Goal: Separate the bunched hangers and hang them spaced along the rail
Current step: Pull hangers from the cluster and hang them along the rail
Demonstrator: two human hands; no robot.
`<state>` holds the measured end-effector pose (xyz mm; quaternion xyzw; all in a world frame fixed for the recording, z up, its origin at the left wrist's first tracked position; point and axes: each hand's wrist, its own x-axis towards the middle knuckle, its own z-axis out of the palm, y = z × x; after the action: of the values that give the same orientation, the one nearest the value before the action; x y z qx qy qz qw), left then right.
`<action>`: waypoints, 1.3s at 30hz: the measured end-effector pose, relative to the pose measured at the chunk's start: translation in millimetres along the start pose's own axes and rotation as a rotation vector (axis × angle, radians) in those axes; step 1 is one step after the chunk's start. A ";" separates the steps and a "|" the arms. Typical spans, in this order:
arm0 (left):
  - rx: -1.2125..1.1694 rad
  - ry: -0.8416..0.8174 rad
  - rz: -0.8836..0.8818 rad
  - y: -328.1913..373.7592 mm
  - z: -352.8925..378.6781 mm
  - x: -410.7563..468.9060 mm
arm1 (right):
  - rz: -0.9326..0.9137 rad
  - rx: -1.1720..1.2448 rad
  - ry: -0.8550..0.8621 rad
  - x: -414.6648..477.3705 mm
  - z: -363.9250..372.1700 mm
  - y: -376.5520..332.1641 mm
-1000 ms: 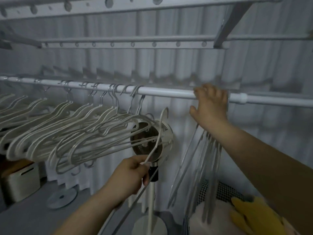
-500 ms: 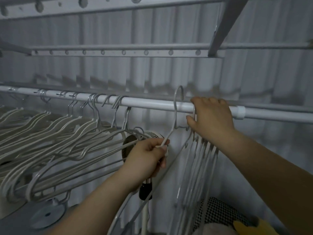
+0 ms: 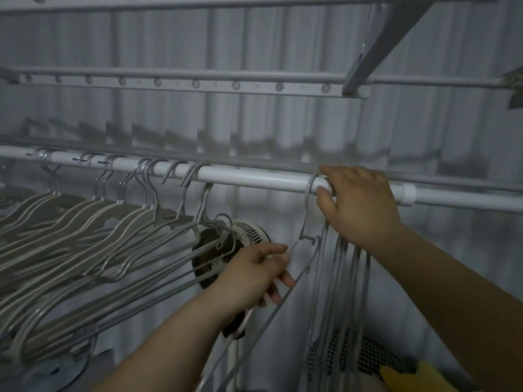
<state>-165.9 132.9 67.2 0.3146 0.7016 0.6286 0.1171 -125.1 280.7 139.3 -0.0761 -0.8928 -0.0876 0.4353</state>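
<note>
One hanger (image 3: 305, 219) only: our left hand (image 3: 254, 275) pinches its shoulder (hook over the rail (image 3: 254, 178)); our right hand (image 3: 359, 205) clamps the bunch (image 3: 338, 278); we slide it left.

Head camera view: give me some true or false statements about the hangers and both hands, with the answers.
1. The right hand grips the rail, with a bunch of hangers hanging below it. True.
2. The left hand is empty. False: it pinches the wire of a single hanger.
3. That single hanger's hook sits over the rail. True.
4. The fan is in front of the left hand. False: the fan stands behind it.
5. Nothing hangs on the rail left of the hands. False: a row of hangers hangs there.
</note>
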 end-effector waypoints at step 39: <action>1.217 0.582 0.127 -10.9 -117.3 -49.8 | -0.082 -0.131 -0.176 10.4 -8.8 -22.7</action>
<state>-196.3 8.7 66.6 0.1829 0.9137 0.1862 -0.3116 -129.6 257.3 150.8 -0.0753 -0.9221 -0.1566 0.3456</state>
